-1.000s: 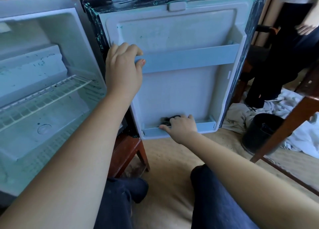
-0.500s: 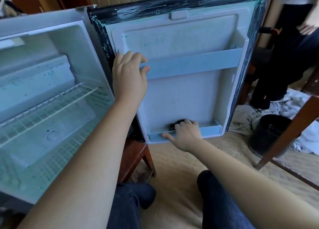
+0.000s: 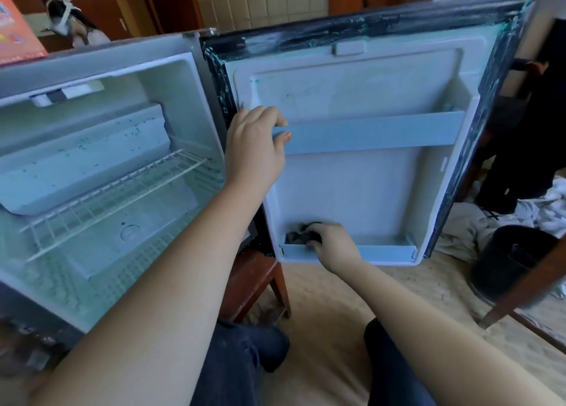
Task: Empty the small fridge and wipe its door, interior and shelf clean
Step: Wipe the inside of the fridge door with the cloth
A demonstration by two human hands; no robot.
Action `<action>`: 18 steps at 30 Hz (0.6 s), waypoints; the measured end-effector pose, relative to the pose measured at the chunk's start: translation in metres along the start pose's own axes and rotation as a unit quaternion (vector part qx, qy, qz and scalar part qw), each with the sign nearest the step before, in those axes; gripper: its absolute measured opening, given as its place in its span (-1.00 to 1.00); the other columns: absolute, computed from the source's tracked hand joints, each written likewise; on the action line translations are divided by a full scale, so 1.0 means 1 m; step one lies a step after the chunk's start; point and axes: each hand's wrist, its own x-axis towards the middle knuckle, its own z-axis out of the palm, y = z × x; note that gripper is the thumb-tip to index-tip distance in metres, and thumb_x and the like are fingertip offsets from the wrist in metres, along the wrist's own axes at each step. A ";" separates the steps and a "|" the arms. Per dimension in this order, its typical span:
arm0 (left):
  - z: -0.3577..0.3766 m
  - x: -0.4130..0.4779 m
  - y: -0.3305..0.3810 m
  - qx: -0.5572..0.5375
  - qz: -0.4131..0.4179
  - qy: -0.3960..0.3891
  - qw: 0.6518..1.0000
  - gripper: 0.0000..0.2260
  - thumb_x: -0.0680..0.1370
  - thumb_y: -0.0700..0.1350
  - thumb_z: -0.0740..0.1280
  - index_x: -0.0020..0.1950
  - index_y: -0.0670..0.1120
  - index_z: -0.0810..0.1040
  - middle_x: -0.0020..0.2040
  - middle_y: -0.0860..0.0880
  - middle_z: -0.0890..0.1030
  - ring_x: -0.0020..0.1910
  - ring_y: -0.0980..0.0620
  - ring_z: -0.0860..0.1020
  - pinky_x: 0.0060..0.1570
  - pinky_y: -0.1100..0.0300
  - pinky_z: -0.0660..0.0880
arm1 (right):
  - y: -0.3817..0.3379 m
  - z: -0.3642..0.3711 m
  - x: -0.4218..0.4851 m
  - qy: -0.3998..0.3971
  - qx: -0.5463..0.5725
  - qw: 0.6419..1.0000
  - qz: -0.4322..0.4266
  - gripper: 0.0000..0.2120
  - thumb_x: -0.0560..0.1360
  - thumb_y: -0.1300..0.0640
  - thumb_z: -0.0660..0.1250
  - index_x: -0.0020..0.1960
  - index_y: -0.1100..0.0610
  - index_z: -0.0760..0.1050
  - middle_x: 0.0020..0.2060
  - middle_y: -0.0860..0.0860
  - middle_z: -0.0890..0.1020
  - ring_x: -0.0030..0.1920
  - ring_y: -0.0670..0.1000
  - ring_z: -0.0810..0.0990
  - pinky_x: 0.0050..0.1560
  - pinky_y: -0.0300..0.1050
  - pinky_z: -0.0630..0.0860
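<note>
The small fridge (image 3: 101, 68) stands open at the left, with a white wire shelf (image 3: 116, 194) inside and nothing stored in it. Its door (image 3: 361, 191) swings out to the right, white inside with a dark, paint-flecked seal. My left hand (image 3: 254, 148) grips the left end of the door's pale blue rail (image 3: 373, 133). My right hand (image 3: 330, 243) reaches into the bottom door tray (image 3: 382, 251) and holds a dark cloth (image 3: 298, 235) pressed into the tray's left corner.
The fridge sits on a brown wooden stool (image 3: 257, 280). A black bucket (image 3: 508, 261) and crumpled white cloths (image 3: 465, 231) lie on the floor at the right, beside a wooden chair leg (image 3: 533, 286). Another person in dark clothes (image 3: 533, 148) stands behind the door. My knees are below.
My right hand has slid the dark cloth leftward along the bottom door tray. My head has lifted, showing more of the fridge top. My left hand keeps its hold on the rail.
</note>
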 end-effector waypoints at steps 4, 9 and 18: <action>-0.001 -0.001 0.002 0.008 -0.004 -0.001 1.000 -0.93 0.45 -0.24 0.41 -0.12 -0.18 0.55 -0.15 -0.09 0.60 -0.09 -0.17 0.49 -0.07 0.17 0.24 | 0.007 -0.007 -0.020 0.108 0.036 0.993 -0.033 -0.65 0.44 0.44 0.20 0.10 0.16 0.59 0.05 0.05 0.60 0.09 0.13 0.47 0.03 -0.15 0.43; -0.005 0.001 0.005 0.005 -0.018 -0.009 1.000 -0.93 0.46 -0.24 0.42 -0.12 -0.20 0.56 -0.13 -0.11 0.61 -0.06 -0.18 0.50 0.02 0.14 0.27 | -0.017 -0.066 -0.032 0.221 0.055 0.965 -0.131 -0.78 0.43 0.33 0.24 0.01 0.17 0.57 -0.07 0.05 0.59 -0.06 0.16 0.48 -0.12 -0.12 0.38; -0.022 0.002 0.007 -0.018 -0.068 -0.051 0.996 -0.91 0.50 -0.18 0.42 -0.09 -0.19 0.59 -0.08 -0.08 0.64 -0.02 -0.13 0.52 0.19 0.12 0.33 | -0.050 -0.232 -0.024 0.476 -0.061 0.862 -0.162 -0.70 0.48 0.37 0.26 0.21 0.30 0.51 0.15 0.21 0.52 0.10 0.23 0.45 0.18 -0.06 0.36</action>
